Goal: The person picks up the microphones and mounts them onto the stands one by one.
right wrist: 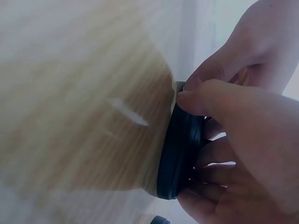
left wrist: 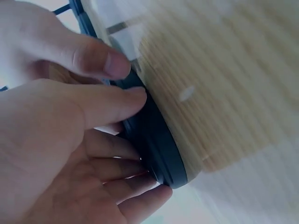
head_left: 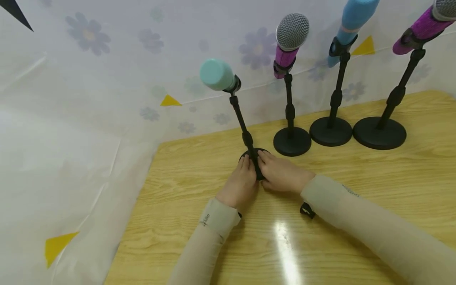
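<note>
A black desk microphone stand holds a mint-green capped microphone, leaning up and left. My left hand grips the left side of its round base, and my right hand grips the right side. In the left wrist view, the thumb lies on the near edge of the base while the other fingers spread over its top. The right wrist view shows a like hold on the base, with both thumbs close together. The base sits on the wooden table.
To the right stand a purple microphone with silver mesh head, a blue microphone and another purple microphone, each on a black stand. Their bases nearly touch. A flowered white sheet hangs behind and left of the table.
</note>
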Available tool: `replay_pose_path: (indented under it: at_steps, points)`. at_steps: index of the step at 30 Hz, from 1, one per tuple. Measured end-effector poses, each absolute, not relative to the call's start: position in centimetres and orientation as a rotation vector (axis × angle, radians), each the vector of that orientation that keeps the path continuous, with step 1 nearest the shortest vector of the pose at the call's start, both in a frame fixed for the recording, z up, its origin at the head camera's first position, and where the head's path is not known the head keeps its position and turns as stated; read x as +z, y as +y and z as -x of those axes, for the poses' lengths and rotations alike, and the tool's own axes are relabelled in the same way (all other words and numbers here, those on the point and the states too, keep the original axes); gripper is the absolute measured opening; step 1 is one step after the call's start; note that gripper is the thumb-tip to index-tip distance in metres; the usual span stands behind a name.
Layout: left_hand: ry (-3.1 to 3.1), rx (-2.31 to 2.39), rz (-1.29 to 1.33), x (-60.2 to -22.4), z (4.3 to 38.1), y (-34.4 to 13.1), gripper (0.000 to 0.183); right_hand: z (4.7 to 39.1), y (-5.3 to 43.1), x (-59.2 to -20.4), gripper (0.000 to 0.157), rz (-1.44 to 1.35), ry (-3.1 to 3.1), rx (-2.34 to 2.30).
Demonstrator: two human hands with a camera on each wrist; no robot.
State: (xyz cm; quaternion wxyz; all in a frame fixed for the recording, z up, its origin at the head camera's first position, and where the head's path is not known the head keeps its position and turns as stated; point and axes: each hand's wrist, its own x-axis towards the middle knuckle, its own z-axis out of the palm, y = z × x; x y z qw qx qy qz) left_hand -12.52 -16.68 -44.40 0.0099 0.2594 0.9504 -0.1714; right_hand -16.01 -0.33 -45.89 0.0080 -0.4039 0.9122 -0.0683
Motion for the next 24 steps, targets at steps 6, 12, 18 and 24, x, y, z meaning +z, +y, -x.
replay_pose_path:
  at_steps: [6, 12, 18, 24]
  points:
    - [2.988, -0.582, -0.753, -44.4, 13.5, -16.5, 0.059, 17.2, -1.0, -45.6, 0.068, 1.222, 2.829, -0.237]
    - [2.937, -0.509, -0.648, -44.1, 14.5, -16.1, 0.062, 18.0, -1.2, -45.4, 0.067, 1.149, 2.829, -0.232]
    - [2.931, -0.478, -0.607, -44.2, 15.4, -15.2, 0.062, 18.8, -1.0, -45.5, 0.064, 1.072, 2.818, -0.211]
    - [2.915, -0.542, -0.536, -44.5, 15.7, -14.5, 0.061, 19.3, -0.9, -45.9, 0.065, 1.028, 2.791, -0.239]
